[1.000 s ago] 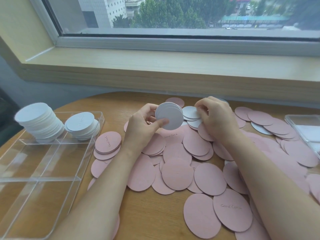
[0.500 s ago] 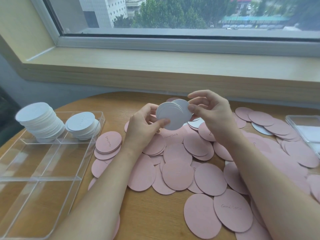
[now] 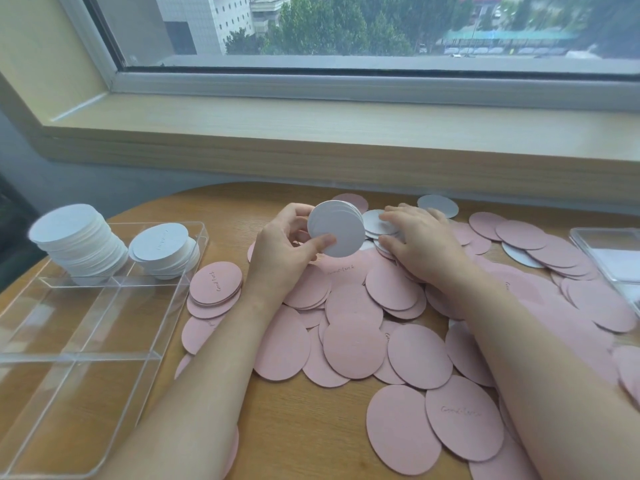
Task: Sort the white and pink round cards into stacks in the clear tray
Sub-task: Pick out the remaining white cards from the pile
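Your left hand [image 3: 284, 251] is gripping a small stack of white round cards [image 3: 336, 227] mid-frame | right hand [image 3: 420, 237] is resting flat-fingered on loose white cards [image 3: 379, 221] | two white stacks [image 3: 78, 242] are sitting in the clear plastic tray [image 3: 104, 344], left | pink round cards [image 3: 353, 348] are lying unsorted.

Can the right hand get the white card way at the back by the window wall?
Probably yes. The right hand lies flat on loose white round cards, holding nothing, and the lone white round card sits just beyond its fingers, uncovered, with nothing in between.
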Demonstrator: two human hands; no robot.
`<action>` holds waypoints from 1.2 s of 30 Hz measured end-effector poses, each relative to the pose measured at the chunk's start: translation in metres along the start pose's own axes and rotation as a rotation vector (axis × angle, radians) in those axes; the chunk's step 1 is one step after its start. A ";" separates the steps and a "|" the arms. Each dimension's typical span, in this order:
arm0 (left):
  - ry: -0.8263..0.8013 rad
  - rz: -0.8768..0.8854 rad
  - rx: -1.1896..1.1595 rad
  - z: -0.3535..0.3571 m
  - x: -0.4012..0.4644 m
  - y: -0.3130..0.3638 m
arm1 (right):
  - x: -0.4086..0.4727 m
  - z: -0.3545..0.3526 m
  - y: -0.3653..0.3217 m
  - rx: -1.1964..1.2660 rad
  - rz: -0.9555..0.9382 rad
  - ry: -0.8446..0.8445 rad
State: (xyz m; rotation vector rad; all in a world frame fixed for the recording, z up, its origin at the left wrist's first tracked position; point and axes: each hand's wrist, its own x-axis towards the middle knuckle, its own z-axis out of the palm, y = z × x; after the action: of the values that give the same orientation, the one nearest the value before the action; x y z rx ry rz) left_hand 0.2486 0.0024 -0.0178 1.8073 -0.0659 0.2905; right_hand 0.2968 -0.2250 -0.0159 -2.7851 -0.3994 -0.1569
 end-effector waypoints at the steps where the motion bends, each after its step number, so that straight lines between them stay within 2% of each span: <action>1: 0.006 0.001 -0.001 0.000 0.000 0.000 | -0.001 -0.001 -0.002 -0.008 -0.005 0.013; 9: 0.006 0.003 -0.007 -0.001 0.000 0.001 | -0.003 -0.008 -0.006 -0.034 -0.053 0.144; 14: -0.006 -0.005 -0.022 -0.001 0.000 0.001 | 0.000 -0.004 0.000 0.040 0.023 0.373; 16: -0.012 -0.009 -0.026 -0.001 0.000 0.001 | -0.001 -0.007 -0.001 0.148 0.064 0.502; 18: -0.022 -0.013 -0.028 -0.001 0.000 0.001 | -0.003 -0.012 -0.005 0.364 0.059 0.569; 20: -0.028 -0.013 -0.023 -0.001 0.000 0.001 | -0.005 -0.018 -0.010 0.625 0.062 0.514; 22: -0.032 -0.009 -0.022 0.000 -0.001 0.001 | -0.007 -0.020 -0.016 0.773 0.047 0.403; 28: -0.038 0.000 -0.014 0.000 0.000 0.000 | -0.013 -0.019 -0.029 0.941 -0.091 0.148; 31: -0.041 0.014 0.013 0.002 -0.002 0.002 | -0.014 -0.017 -0.030 0.942 -0.140 0.023; 33: -0.029 0.014 0.002 0.001 -0.002 0.002 | -0.011 -0.014 -0.026 0.842 -0.133 0.020; 36: -0.016 0.018 -0.020 0.000 -0.002 0.001 | -0.004 -0.007 -0.013 0.300 -0.086 0.161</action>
State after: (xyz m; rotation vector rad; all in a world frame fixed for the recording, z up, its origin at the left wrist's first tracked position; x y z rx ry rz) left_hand 0.2466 0.0023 -0.0169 1.7898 -0.0958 0.2867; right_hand 0.2892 -0.2167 -0.0061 -2.4422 -0.4606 -0.3120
